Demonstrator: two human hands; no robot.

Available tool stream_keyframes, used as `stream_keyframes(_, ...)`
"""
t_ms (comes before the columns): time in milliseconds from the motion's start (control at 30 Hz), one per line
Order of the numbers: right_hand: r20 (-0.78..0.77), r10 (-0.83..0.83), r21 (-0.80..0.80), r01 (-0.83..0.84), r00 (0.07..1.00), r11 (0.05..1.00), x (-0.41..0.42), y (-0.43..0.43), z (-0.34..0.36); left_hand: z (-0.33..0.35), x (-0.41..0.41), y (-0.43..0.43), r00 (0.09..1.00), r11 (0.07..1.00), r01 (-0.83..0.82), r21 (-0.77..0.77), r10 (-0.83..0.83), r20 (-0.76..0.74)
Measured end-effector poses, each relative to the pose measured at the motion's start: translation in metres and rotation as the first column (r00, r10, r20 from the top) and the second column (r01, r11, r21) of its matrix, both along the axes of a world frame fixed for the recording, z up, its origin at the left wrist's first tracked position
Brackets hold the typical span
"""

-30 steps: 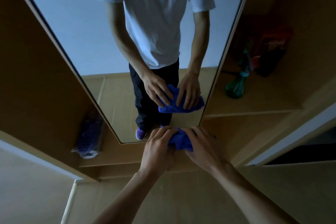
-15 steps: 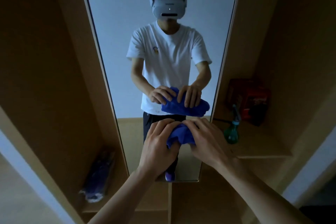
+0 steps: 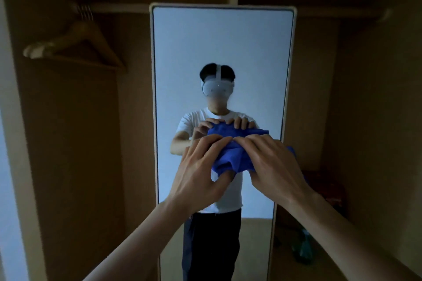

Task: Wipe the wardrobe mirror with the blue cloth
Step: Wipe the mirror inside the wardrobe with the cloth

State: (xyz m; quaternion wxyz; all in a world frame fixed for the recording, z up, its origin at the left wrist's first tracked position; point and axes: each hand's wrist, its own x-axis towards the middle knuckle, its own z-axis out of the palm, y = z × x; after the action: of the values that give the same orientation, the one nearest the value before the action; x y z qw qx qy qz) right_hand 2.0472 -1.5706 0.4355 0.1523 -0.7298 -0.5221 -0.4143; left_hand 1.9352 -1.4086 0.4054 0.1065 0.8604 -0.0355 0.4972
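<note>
We hold the blue cloth (image 3: 230, 157) bunched between our left hand (image 3: 201, 173) and right hand (image 3: 274, 166), fingers curled over its folds, in front of the middle of the mirror (image 3: 223, 52); whether it touches the mirror we cannot tell. It looks soft, light and floppy, so we would grip it as a wad under the palms and press evenly, since the mirror is likely fragile.
</note>
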Motion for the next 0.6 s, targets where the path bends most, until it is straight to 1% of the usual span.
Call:
stream_keyframes(133, 0.094, 0.01, 0.043, -0.014, 0.996, 0.999, 0.001, 0.003, 0.043, 0.044, -0.003, 0.006, 0.999, 0.998, -0.008, 0.061, 0.005, 0.041)
stream_keyframes(300, 0.129, -0.014, 0.056, 0.007, 0.992, 0.998, 0.008, 0.013, 0.099, 0.098, 0.0, 0.013, 0.996, 0.996, 0.02, 0.089, -0.028, 0.087)
stream_keyframes(467, 0.2, -0.056, 0.101, 0.036, 0.978, 0.994, 0.015, 0.023, 0.163, 0.163, 0.011, 0.026, 0.988, 0.996, -0.054, 0.064, 0.045, 0.147)
stream_keyframes(600, 0.274, -0.106, 0.108, 0.079, 0.956, 0.991, 0.02, 0.027, 0.206, 0.211, 0.024, 0.033, 0.981, 0.983, -0.115, 0.141, 0.089, 0.175)
